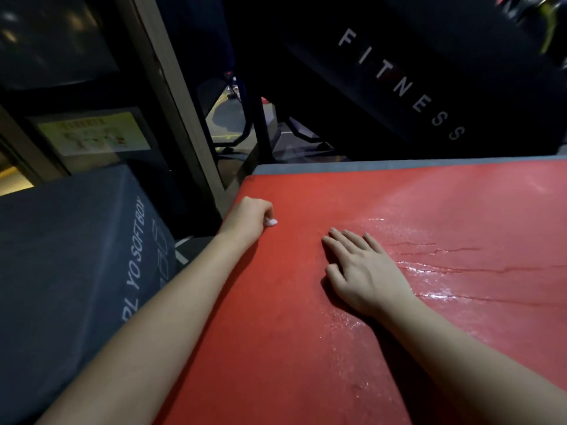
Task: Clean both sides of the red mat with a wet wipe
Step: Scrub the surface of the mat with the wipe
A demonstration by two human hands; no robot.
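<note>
Wipe (271, 222) balled up in curled fingers of left hand (251, 214), touching red mat (306, 348) by its left edge, dull dry patch (299, 256) just right of those fingers, right hand (365, 271) flat with fingers straight, wet shine (445, 271) past it.

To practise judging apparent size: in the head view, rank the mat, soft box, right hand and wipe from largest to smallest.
1. mat
2. soft box, partly cut off by the frame
3. right hand
4. wipe, mostly hidden inside the left hand, so its full size is unsure
</note>
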